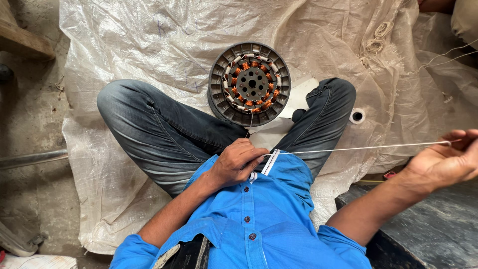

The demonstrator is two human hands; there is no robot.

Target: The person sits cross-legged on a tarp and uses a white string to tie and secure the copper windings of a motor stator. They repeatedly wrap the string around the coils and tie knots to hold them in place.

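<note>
A: Where is the string (358, 148) lying?

B: I am seeing it running left to right, taut between my 2 hands. Left hand (236, 162) is clenching its near end below the stator (249, 83); right hand (445, 162) fingers (455, 136) are pinching the far-right end.

The right hand (443, 162) is cut off by the picture's right edge, so its fingertips cannot be fully seen. The left hand (238, 162) curls closed, hiding whatever end of the white string (358, 148) lies inside it. The motor stator (249, 83) hides its own underside and part of the white paper (294, 107) beneath.
</note>
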